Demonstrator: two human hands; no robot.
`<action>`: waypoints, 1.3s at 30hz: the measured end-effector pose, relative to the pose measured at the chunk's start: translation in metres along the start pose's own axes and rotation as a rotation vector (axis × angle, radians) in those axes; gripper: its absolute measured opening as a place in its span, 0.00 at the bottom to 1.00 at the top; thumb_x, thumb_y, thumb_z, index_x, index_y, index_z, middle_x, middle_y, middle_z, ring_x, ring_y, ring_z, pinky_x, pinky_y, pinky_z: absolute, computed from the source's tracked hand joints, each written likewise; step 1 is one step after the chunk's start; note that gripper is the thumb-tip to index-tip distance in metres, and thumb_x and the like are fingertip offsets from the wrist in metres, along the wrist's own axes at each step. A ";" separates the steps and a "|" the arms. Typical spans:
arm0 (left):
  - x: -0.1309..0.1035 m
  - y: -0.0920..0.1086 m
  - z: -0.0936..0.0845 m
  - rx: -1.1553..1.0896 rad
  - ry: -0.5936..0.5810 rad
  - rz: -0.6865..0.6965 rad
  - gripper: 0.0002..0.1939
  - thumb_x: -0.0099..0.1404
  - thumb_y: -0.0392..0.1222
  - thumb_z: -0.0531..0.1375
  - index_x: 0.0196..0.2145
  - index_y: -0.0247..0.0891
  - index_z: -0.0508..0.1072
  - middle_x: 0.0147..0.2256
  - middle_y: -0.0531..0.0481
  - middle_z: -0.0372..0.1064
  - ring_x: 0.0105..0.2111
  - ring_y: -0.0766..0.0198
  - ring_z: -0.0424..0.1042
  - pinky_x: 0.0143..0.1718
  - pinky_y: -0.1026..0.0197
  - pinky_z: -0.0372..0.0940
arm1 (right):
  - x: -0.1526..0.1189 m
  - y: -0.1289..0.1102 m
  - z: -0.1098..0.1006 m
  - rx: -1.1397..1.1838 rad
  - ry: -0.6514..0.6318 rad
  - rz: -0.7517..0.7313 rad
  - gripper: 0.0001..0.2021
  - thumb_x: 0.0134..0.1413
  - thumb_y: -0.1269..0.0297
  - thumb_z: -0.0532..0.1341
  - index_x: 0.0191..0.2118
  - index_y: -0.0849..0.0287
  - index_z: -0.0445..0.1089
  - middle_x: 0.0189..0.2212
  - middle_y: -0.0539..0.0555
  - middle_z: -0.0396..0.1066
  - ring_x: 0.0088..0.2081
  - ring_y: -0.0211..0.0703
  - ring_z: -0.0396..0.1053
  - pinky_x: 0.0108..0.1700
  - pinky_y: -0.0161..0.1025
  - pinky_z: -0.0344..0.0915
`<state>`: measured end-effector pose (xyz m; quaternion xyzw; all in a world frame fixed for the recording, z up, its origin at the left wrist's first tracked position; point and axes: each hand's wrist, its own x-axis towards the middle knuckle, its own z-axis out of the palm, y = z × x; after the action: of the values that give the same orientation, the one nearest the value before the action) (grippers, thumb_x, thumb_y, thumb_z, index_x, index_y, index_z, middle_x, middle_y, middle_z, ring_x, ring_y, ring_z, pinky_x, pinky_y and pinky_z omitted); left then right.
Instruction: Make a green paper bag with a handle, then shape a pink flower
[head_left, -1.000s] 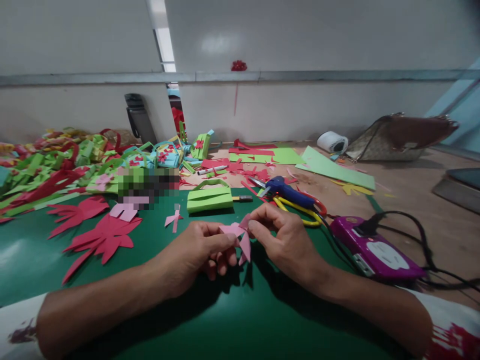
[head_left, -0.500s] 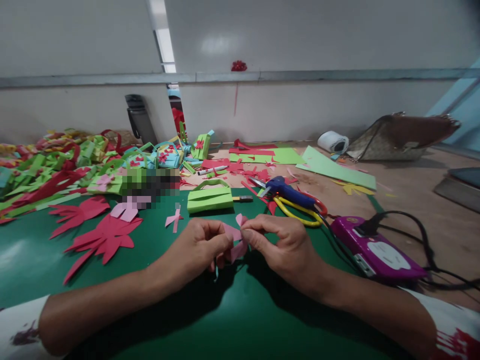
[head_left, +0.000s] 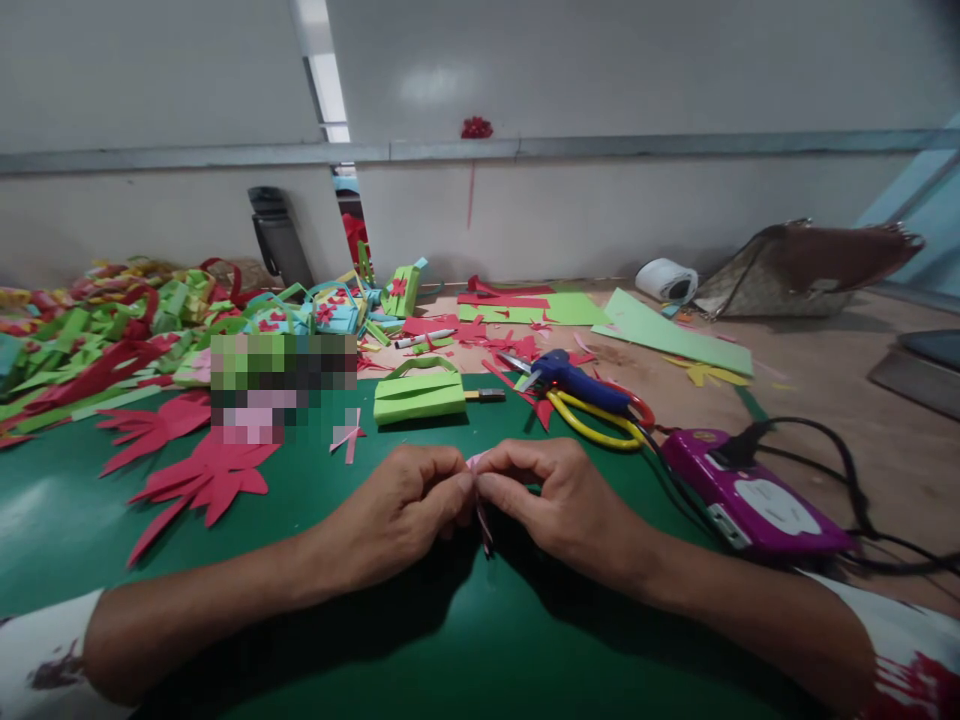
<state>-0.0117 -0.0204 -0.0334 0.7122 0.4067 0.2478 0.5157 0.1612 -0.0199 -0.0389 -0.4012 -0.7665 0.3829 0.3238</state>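
Between the fingertips of my left hand (head_left: 405, 505) and my right hand (head_left: 562, 495) is a small pink paper cutout (head_left: 476, 461). Both hands are closed in a pinch, thumbs against index fingers, and the fingertips meet over the paper. Most of it is hidden; a bit of pink shows above and a narrow darker strip hangs below. Just beyond my hands stands a light green folded paper bag (head_left: 420, 400) with a strip handle. A box cutter (head_left: 487, 396) sticks out beside it. Pink paper scraps (head_left: 349, 440) lie left of the bag.
Red paper flower cutouts (head_left: 214, 475) lie left; a heap of coloured paper bags (head_left: 150, 335) is behind. A blue glue gun (head_left: 585, 385) and yellow-handled scissors (head_left: 600, 435) lie right, near a purple power strip (head_left: 757, 500) with cables. A bottle (head_left: 279, 240) and a handbag (head_left: 817, 270) stand behind.
My hands have drawn together until the fingertips meet. The pink paper, spread between them before, is now mostly covered and looks folded together.
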 end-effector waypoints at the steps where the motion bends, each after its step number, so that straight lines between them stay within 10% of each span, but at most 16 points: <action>1: 0.000 -0.001 0.000 0.001 -0.005 -0.002 0.15 0.64 0.46 0.50 0.24 0.35 0.64 0.22 0.54 0.58 0.22 0.70 0.58 0.23 0.68 0.55 | 0.000 0.000 0.000 -0.008 -0.001 -0.001 0.09 0.54 0.70 0.55 0.29 0.61 0.72 0.24 0.49 0.73 0.25 0.35 0.69 0.29 0.31 0.63; 39: 0.004 -0.001 -0.006 0.209 -0.144 -0.003 0.15 0.66 0.42 0.45 0.26 0.34 0.65 0.23 0.54 0.61 0.23 0.70 0.60 0.24 0.68 0.55 | 0.005 0.005 -0.007 0.095 -0.179 0.098 0.12 0.50 0.76 0.52 0.26 0.63 0.73 0.18 0.49 0.70 0.20 0.31 0.63 0.23 0.28 0.57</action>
<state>-0.0149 -0.0136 -0.0327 0.7775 0.3930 0.1515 0.4670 0.1659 -0.0110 -0.0390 -0.3867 -0.7527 0.4685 0.2539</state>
